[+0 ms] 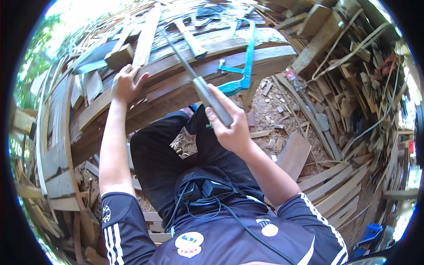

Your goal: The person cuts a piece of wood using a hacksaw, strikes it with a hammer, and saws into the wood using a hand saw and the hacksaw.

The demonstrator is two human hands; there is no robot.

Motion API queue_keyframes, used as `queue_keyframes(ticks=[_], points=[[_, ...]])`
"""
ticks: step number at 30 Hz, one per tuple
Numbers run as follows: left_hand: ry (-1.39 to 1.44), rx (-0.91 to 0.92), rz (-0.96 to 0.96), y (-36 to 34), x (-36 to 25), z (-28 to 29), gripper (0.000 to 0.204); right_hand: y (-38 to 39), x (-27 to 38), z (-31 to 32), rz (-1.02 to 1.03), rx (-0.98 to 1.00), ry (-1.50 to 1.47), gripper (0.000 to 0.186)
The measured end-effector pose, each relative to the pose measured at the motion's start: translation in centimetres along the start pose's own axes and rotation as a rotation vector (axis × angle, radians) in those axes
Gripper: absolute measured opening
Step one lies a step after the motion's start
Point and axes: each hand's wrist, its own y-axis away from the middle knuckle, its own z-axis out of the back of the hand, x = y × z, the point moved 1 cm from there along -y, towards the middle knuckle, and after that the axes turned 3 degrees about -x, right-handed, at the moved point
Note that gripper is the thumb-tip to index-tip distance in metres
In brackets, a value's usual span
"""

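In my right hand (232, 123), closed fingers grip the grey handle of a long, thin, dark-bladed tool (213, 100). Its blade slants away to the upper left, over the wooden bench (269, 56); whether it is a file or a chisel I cannot tell. My left hand (127, 84) lies at the near end of a pale wooden strip (148, 37), fingers curled against it and thumb out to the right. A turquoise hacksaw (248, 57) sits right of the tool, its handle toward me. Between blade and hacksaw lies a pale-handled tool (189, 39) with a dark end.
A wooden block (120, 56) stands beside the strip. Wood chips (273, 106) litter the ground right of my knees. Stacked boards (335, 187) and leaning offcuts (353, 75) fill the right side. A cable (247, 236) runs across my shirt to dark boxes at my waist.
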Motion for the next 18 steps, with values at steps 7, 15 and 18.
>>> queue_keyframes(ticks=[7, 15, 18], points=[[0.106, -0.026, 0.046, 0.2, 0.4, -1.0, 0.065, 2.0, 0.7, 2.8, 0.225, 0.040, 0.094, 0.051], [0.058, -0.085, -0.017, -0.5, -0.6, 0.3, 0.072, 3.6, -2.3, 6.7, 0.553, -0.075, 0.597, 0.028], [0.068, -0.045, -0.011, -0.3, 0.2, -0.2, 0.075, 0.4, -6.4, 6.1, 0.610, -0.243, 0.609, 0.019]])
